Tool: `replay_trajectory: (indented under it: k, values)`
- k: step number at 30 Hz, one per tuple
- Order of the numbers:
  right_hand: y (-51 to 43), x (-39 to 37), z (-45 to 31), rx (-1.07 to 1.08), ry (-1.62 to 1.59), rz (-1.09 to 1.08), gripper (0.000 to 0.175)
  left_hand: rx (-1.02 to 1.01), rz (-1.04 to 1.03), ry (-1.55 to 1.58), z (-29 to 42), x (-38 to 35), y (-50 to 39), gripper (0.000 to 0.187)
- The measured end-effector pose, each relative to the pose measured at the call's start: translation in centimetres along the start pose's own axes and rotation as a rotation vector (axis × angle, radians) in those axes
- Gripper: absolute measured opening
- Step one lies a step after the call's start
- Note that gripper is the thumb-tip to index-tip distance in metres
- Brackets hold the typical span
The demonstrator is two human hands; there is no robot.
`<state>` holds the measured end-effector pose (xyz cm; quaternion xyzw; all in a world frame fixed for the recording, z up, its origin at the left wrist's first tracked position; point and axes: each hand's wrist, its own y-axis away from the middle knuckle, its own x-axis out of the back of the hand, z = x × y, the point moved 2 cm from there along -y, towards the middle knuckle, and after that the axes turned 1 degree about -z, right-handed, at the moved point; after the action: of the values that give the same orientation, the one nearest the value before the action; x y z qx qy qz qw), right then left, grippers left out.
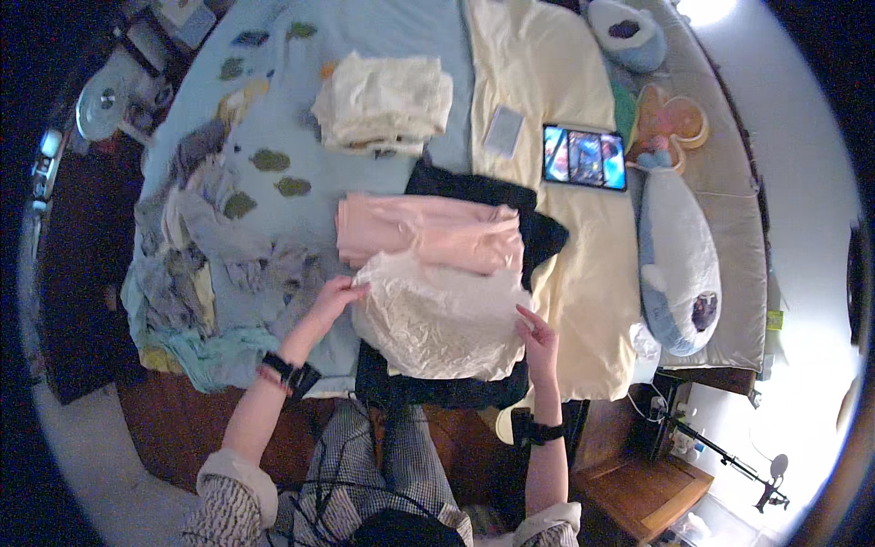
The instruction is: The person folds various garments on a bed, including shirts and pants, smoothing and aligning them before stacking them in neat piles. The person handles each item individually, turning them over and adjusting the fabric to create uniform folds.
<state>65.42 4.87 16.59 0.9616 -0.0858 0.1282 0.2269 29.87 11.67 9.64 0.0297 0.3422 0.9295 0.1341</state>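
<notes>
A thin, crinkled white cloth [444,325] lies spread in front of me. At its upper left corner my left hand [340,295] pinches the edge between thumb and fingers. Along the right edge is my right hand [536,335], fingers apart and at the cloth's border; whether it grips the fabric cannot be made out. Just beyond lies a folded pink cloth [431,229], its near edge partly covered by the white one. Underneath both, a black cloth [472,181] sticks out at the top, right and near side.
Folded cream-white fabric [386,99] is stacked farther back on the blue bedding [383,27]. Crumpled grey clothes [212,219] lie left. On the yellow bedding [588,273] are a lit tablet [584,157] and a pale flat rectangular object [504,131]. A seal plush [677,260] lies right.
</notes>
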Motion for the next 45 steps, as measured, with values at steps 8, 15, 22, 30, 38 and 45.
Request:
replay_trajectory:
  k: [8, 15, 22, 30, 38, 45]
  values:
    - [7.3, 4.1, -17.3, 0.377, 0.093, 0.017, 0.04, -0.699, 0.105, 0.037, 17.9, 2.5, 14.9, 0.019]
    - [10.6, 6.1, -28.6, 0.897, 0.105, 0.144, 0.016, -0.894, 0.03, -0.139, 28.0, 3.2, 22.8, 0.05]
    - [9.5, 5.6, -30.5, 0.501, -0.51, 0.031, 0.019, -0.839, -0.058, -0.137, 31.6, 3.6, 27.1, 0.06]
    - [8.8, 3.5, -33.1, 0.687, -0.454, 0.498, 0.022, -0.864, -0.033, -0.077, 32.9, 2.7, 27.9, 0.061]
    - [11.1, 3.0, -38.3, 0.954, -0.493, 0.643, 0.029, -0.584, -0.271, 0.616, 35.3, 3.2, 21.7, 0.035]
    - [12.5, 3.9, -39.8, 0.985, -0.374, 0.823, 0.025, -0.681, -0.047, 0.427, 35.4, 4.2, 20.8, 0.024]
